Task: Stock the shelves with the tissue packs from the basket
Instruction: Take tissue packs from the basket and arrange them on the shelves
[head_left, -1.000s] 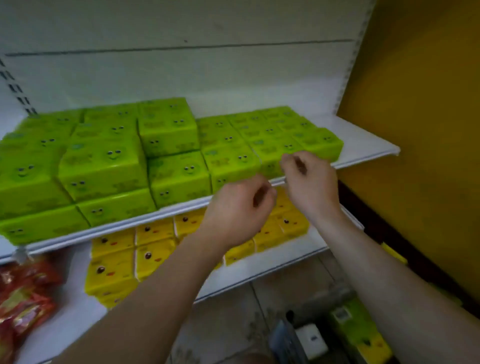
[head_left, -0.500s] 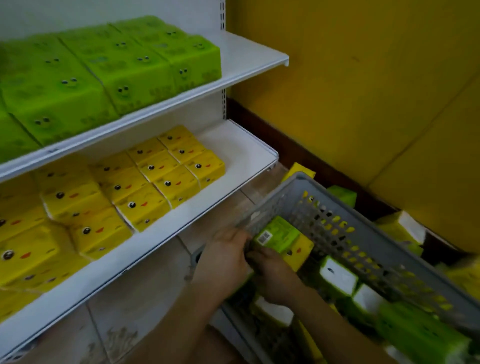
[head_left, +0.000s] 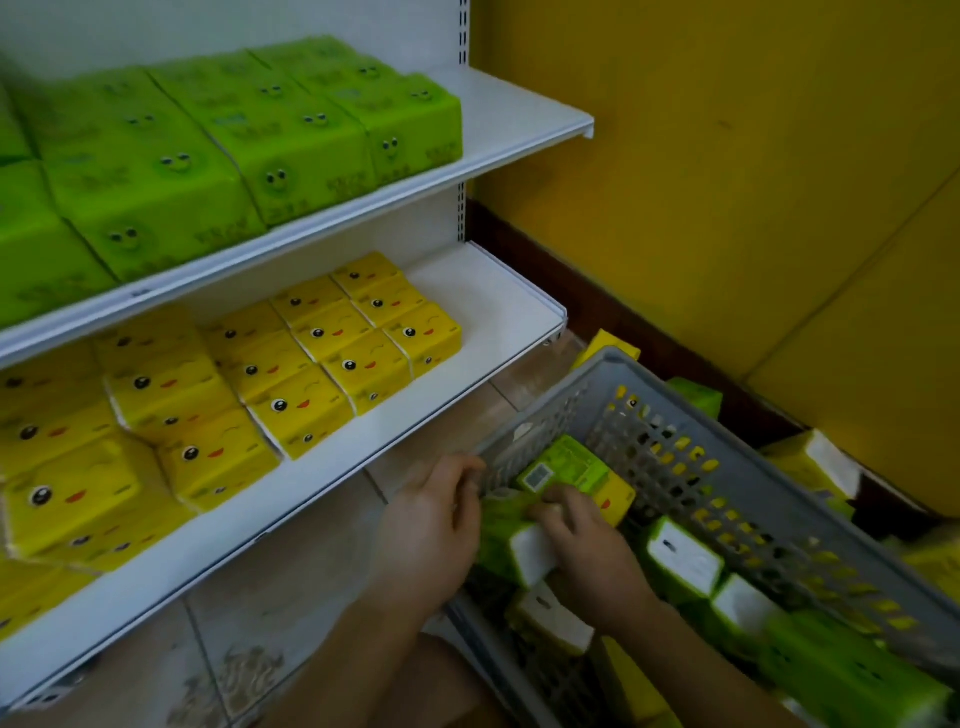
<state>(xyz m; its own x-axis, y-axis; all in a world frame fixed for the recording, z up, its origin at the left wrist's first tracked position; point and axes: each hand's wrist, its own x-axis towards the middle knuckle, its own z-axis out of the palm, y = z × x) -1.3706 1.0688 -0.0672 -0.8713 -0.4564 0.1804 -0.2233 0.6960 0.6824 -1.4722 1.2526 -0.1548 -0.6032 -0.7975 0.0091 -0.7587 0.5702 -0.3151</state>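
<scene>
Down inside the grey basket (head_left: 727, 457), at its near-left corner, a green tissue pack (head_left: 519, 540) with a white end face is lying wedged between both hands. The right hand (head_left: 582, 545) is pressing on it from the right, its fingers bending over the pack's top edge and gripping it, while the left hand (head_left: 436, 525) is sitting against the pack's left side with its fingers curling over the basket's rim; whether those fingers are closing on the pack itself cannot be told. Just behind the fingertips, a second green pack (head_left: 563, 467) showing a barcode label is leaning on a yellow pack (head_left: 615, 499). More green packs with white ends are lying deeper in the basket to the right. Beyond the basket, to the left, the lower shelf (head_left: 488, 291) is carrying rows of yellow packs (head_left: 322, 364) with printed faces, and its right end is showing bare white board. Above it, the upper shelf (head_left: 519, 114) is holding stacked green packs (head_left: 270, 135). A yellow wall (head_left: 727, 156) is rising behind the basket.
</scene>
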